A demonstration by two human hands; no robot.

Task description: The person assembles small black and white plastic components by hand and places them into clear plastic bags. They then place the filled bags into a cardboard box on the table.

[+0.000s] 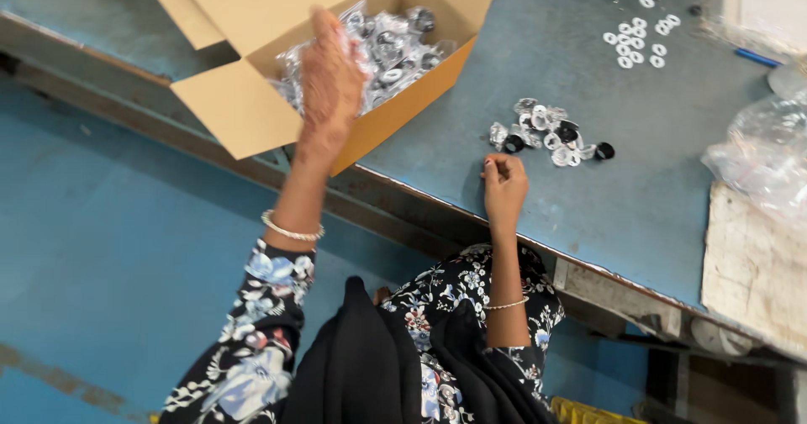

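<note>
1. The left hand (329,75) is raised over the open cardboard box (244,109), back of the hand to the camera; I cannot tell whether its fingers grip anything. The right hand (503,184) rests near the front edge of the counter (656,197), curled shut with fingertips pinched, possibly on something tiny I cannot make out.
2. The box sits at the counter's left corner, overhanging the edge, flaps spread, filled with small clear plastic packets (391,54).
3. A crumpled clear bag (761,151) lies at the far right, beside a worn pale board (752,268).
4. Just beyond the right hand lies a loose heap of small clear and black parts (546,134); farther back, a scatter of white rings (637,44).
5. The packets look light, soft and slippery; I would judge a pinch at a corner surest. The little parts look hard and apt to roll.
6. Open counter lies between heap and bag; the near edge is close to the right hand.
</note>
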